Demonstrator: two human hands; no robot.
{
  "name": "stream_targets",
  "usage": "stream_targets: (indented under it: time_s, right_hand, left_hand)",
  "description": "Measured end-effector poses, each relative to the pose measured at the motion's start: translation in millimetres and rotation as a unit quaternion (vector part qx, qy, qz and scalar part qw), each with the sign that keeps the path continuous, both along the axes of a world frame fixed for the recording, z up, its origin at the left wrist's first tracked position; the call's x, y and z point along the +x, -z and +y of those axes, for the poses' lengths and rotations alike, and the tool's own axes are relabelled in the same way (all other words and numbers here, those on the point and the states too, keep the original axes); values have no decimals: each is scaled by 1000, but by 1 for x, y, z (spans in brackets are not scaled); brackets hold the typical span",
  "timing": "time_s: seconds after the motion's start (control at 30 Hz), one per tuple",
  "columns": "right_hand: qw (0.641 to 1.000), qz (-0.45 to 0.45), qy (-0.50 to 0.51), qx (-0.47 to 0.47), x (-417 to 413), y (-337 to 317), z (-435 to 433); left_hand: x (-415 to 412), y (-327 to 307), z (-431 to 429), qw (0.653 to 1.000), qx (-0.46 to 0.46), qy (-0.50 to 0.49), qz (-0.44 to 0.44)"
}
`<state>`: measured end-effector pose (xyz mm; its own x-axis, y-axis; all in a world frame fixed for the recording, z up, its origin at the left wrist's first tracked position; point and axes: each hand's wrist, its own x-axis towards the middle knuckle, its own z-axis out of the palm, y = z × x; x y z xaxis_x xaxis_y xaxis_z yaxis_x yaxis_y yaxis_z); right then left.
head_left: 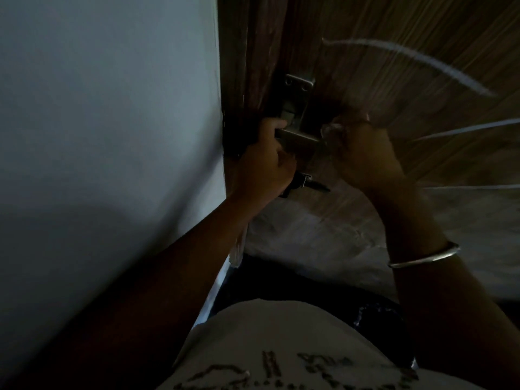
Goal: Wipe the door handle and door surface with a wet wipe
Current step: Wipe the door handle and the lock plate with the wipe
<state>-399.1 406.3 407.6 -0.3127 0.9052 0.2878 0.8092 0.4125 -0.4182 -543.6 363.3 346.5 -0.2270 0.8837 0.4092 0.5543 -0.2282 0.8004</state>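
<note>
You are standing close to a wooden door (365, 66), looking down along your two bare arms in dim light. Your left hand (264, 164) is reaching to the edge of the door, its fingers (274, 126) curling shut around the near end of the metal door handle (298, 137), where the lever meets the long metal plate (299, 94). The thumb side is facing you and the fingertips are tucking out of sight behind the lever.

Your right hand (363, 153) is closing into a fist at the other end of the lever, just to the right of your left fingers. It is gripping a crumpled wet wipe (332, 133), which is showing as a pale, slightly shiny bunch at the front of the fist, touching the free end of the handle. How much of the wipe is wrapping around the lever I cannot tell, because the fist and the blur are hiding it.

Below your left fingers, a dark key (315, 185) is sticking out of the lock. Farther down your right arm, well back from the fingers, a silver bangle (425, 256) is sitting on the wrist. To the left of your left hand, a plain pale wall (112, 108) is running alongside the door edge. Your light shirt (267, 333) with dark lettering is filling the bottom of the view.
</note>
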Motion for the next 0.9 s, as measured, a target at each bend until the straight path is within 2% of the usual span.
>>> stream_targets:
  time_s: [0.13,0.3,0.43,0.6,0.83,0.9]
  right_hand:
    - [999,30,-11,-9,1,-1,-2]
    - [995,-4,56,80,1,4,-2]
    - [998,-35,28,43,3,4,7]
    - [988,-142,-46,29,-4,10,15]
    - [987,-157,-3,15,-12,4,17]
    - [983,-186,-5,15,-19,4,19]
  left_hand:
    - [-4,4,5,1000,0,2,-26]
    - [-12,7,6,1000,12,-5,-24]
    - [-14,9,5,999,9,8,-31]
    - [-14,1,13,997,9,23,-68]
    - [-11,6,18,994,13,22,-110]
    - [-11,8,19,993,16,17,-116]
